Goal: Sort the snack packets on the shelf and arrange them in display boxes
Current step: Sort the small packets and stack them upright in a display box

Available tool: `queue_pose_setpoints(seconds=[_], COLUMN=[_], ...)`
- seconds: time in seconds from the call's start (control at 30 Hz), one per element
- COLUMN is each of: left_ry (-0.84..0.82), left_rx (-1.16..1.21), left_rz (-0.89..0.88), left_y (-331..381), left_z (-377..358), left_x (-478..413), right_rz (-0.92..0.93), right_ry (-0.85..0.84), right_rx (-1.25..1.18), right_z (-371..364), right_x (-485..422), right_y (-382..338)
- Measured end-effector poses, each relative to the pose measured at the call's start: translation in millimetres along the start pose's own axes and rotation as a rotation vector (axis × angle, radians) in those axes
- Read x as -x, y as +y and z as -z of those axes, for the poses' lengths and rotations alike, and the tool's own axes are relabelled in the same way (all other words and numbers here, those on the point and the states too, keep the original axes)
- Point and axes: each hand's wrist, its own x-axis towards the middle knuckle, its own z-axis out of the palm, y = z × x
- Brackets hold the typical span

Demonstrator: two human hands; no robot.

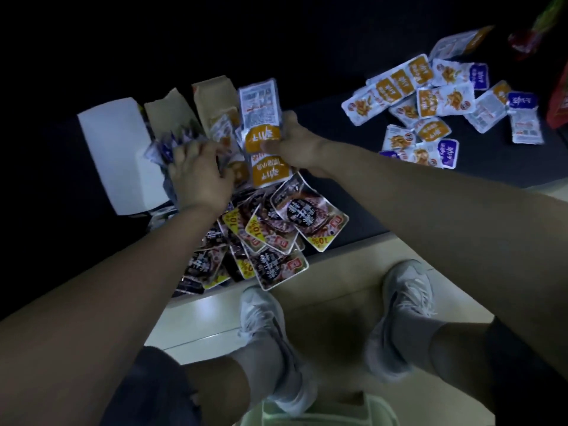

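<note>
Your right hand [292, 142] is clamped on a stack of orange packets [264, 139], thumb on the front face, stack running lengthwise toward 12 o'clock. Your left hand [199, 175] sits at 9 o'clock from it, fingers bent down onto purple packets [167, 150] in the display box [167, 113]. There's motion blur there, so can't tell if it grips or only presses. White flap [120, 155] at 9 o'clock of that hand. Second brown box [212, 98] just beside the first, behind the orange stack. Dark packets [276, 238] piled at 6 o'clock of both hands, at the shelf [498, 161] edge. Loose packets [430, 103], orange and purple, scattered at 2 o'clock, well apart. Your shoes [402, 299] are on the floor [338, 278] at 6 o'clock.
</note>
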Motion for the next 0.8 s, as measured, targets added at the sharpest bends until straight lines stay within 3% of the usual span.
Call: queue_pose_setpoints(seconds=[0.1, 0.17, 0.3, 0.43, 0.7, 0.8], left_ry=[-0.191, -0.23, -0.26, -0.272, -0.284, -0.26], left_rx=[-0.035, 0.002, 0.026, 0.007, -0.02, 0.001], left_rz=[-0.066, -0.084, -0.094, -0.105, -0.163, -0.127], left_y=[-25.1, -34.7, -37.9, -33.7, -30.8, -30.5], left_z=[1.0, -0.8, -8.7, -16.9, -23.5, -27.0], left_x=[-1.8, -2.6, -6.0, -11.5, -17.4, -20.4], right_rz=[0.036, 0.059, 0.077, 0.149, 0.216, 0.205], right_ry=[0.024, 0.07, 0.321, 0.522, 0.624, 0.597], right_rx=[0.121, 0.297, 0.46, 0.36, 0.07, 0.071], right_z=[-29.5, -43.8, -63.7, -70.3, -60.1, -61.9], right_x=[-20.0, -30.5, -46.3, -45.9, -31.5, -31.7], right_y=[-13.4, -18.1, -19.0, -21.1, -7.0, -7.5])
